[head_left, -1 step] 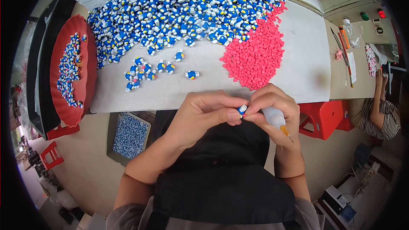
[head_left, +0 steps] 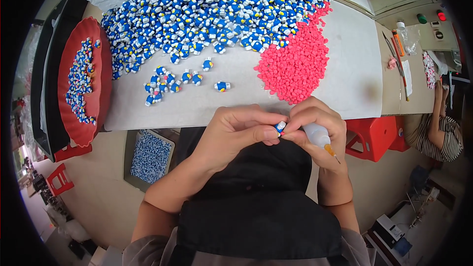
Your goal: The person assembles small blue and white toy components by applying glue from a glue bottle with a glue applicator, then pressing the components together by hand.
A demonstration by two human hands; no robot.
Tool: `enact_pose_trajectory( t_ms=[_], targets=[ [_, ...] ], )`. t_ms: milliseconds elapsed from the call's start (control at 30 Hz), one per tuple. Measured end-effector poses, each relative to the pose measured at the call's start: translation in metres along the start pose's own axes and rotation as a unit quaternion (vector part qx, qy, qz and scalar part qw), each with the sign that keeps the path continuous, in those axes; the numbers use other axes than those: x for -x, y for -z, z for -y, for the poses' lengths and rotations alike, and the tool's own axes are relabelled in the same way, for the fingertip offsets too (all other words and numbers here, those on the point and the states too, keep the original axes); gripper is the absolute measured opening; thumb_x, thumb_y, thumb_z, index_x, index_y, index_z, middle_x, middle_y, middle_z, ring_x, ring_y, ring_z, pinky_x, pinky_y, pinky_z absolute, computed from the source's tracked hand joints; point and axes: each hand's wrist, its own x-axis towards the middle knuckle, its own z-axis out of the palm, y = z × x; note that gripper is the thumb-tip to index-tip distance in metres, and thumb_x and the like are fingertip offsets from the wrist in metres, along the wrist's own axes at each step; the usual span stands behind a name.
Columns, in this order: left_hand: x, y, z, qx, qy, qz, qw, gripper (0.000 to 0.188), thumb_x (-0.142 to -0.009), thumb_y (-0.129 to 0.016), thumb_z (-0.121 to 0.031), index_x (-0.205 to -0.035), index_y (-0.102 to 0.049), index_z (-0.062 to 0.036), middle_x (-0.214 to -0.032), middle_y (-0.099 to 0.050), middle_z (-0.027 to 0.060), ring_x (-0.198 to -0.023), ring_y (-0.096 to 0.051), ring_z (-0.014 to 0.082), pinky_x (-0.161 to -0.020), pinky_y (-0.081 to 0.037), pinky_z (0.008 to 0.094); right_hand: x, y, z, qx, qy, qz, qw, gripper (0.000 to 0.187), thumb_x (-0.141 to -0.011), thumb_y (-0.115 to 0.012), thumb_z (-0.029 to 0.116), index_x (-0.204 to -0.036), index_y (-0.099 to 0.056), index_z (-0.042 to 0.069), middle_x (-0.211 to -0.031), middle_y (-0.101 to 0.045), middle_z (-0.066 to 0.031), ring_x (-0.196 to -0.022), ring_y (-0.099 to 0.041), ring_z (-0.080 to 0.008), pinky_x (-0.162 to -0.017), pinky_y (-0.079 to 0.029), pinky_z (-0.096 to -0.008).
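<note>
My left hand [head_left: 234, 133] pinches a small blue and white figure [head_left: 280, 127] just over the table's near edge, above my dark apron. My right hand [head_left: 315, 120] meets it fingertip to fingertip and touches the same figure. In that right palm lies a small white squeeze bottle [head_left: 318, 137], its orange nozzle pointing down and to the right. A big heap of blue, white and yellow figures [head_left: 212, 10] covers the far part of the white sheet [head_left: 354, 83]. A pile of small pink pieces [head_left: 295, 64] lies just beyond my hands. Several loose figures [head_left: 170, 86] sit to the left.
A red round tray [head_left: 101, 98] with several figures stands at the table's left end. Below it on the floor are a box of blue-white bits [head_left: 150, 157] and a red stool [head_left: 61, 180]. Another red stool [head_left: 374, 135] and a seated person [head_left: 441, 133] are to the right, and tools [head_left: 399, 44] lie on the bench.
</note>
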Motion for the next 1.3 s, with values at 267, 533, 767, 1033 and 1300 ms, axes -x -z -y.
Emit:
enact_pose_trajectory(
  t_ms=[267, 533, 767, 1033, 1300],
  targets=[
    [0.003, -0.006, -0.005, -0.026, -0.023, -0.015, 0.999, 0.02, -0.076, -0.056, -0.002, -0.095, -0.058, 0.0019, -0.08, -0.059, 0.0077, -0.069, -0.055, 0.0109, -0.064, -0.046, 0.0219, 0.003, 0.001, -0.005, -0.022, -0.005, -0.007, 1.0, 0.014, -0.061, -0.068, 0.0, -0.07, -0.058, 0.004, -0.069, -0.054, -0.0057, -0.062, -0.052, -0.0149, -0.055, -0.04, -0.0234],
    [0.013, -0.005, -0.039, -0.308, -0.153, -0.038, 0.938, 0.017, -0.071, -0.06, -0.003, -0.088, -0.06, -0.0029, -0.079, -0.057, 0.0054, -0.076, -0.055, 0.0152, -0.07, -0.043, 0.0263, 0.007, -0.015, 0.015, -0.128, 0.012, -0.087, 0.988, 0.03, -0.062, -0.066, -0.005, -0.087, -0.052, 0.002, -0.078, -0.049, -0.0064, -0.06, -0.048, -0.0103, -0.053, -0.038, -0.0216],
    [0.01, 0.054, -0.053, -0.685, -0.374, -0.088, 0.619, 0.02, -0.061, -0.064, -0.003, -0.08, -0.059, -0.0062, -0.082, -0.052, 0.0067, -0.08, -0.05, 0.0233, -0.07, -0.04, 0.0324, 0.02, 0.0, 0.013, -0.122, -0.004, -0.144, 0.982, 0.039, -0.059, -0.062, -0.012, -0.093, -0.046, 0.001, -0.081, -0.046, -0.0063, -0.058, -0.044, -0.0078, -0.052, -0.034, -0.0188],
    [-0.007, 0.062, -0.073, -0.713, -0.39, -0.115, 0.571, 0.018, -0.062, -0.063, -0.007, -0.079, -0.057, -0.0067, -0.076, -0.051, 0.0059, -0.073, -0.05, 0.0216, -0.063, -0.04, 0.0303, 0.02, -0.003, 0.012, -0.145, -0.027, -0.178, 0.973, 0.053, -0.059, -0.061, -0.009, -0.104, -0.036, 0.003, -0.088, -0.044, -0.0078, -0.062, -0.045, -0.0088, -0.055, -0.035, -0.0191],
    [-0.024, 0.036, -0.07, -0.802, -0.275, -0.175, 0.501, 0.011, -0.067, -0.062, -0.009, -0.071, -0.053, -0.006, -0.07, -0.054, 0.0056, -0.063, -0.053, 0.0213, -0.055, -0.042, 0.0298, 0.022, -0.004, 0.009, -0.142, -0.022, -0.146, 0.979, 0.053, -0.062, -0.058, -0.003, -0.108, -0.032, 0.004, -0.094, -0.041, -0.0111, -0.067, -0.047, -0.0121, -0.058, -0.037, -0.0217]
  ],
)
